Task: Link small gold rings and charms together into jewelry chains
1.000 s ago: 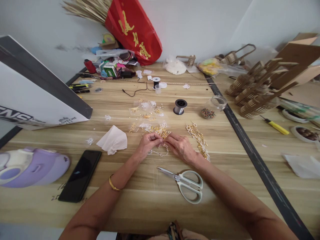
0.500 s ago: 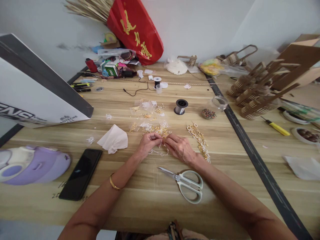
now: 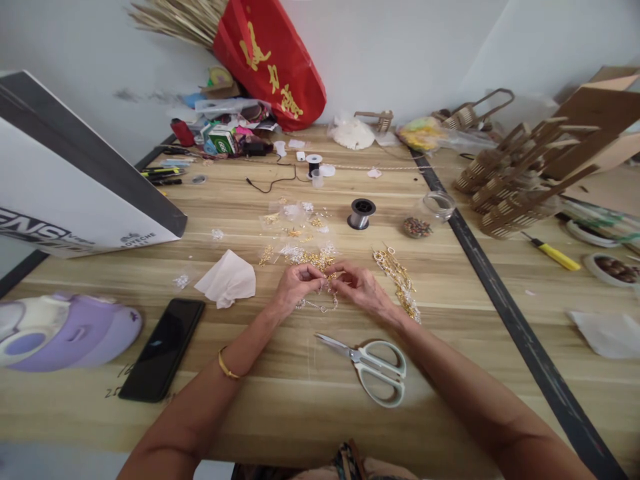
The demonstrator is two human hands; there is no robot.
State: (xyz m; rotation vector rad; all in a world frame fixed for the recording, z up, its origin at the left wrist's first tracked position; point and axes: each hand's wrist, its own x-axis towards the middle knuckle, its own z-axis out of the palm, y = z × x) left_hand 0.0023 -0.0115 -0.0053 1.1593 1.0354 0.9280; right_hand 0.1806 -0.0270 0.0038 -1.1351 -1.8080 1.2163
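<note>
Apparently for steadiness, the left hand [image 3: 296, 288] pinches the silvery chain [image 3: 320, 307] lying on the table [image 3: 280, 407] between the wrists, while the right hand's [image 3: 361, 288] fingers curl close, their grip too small to tell

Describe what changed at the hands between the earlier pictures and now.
The right hand has loosened: its fingers, earlier bunched, are now more spread. Whether it took or let go of anything is too small to tell. The left hand, chain, scissors and phone look unmoved.
</note>
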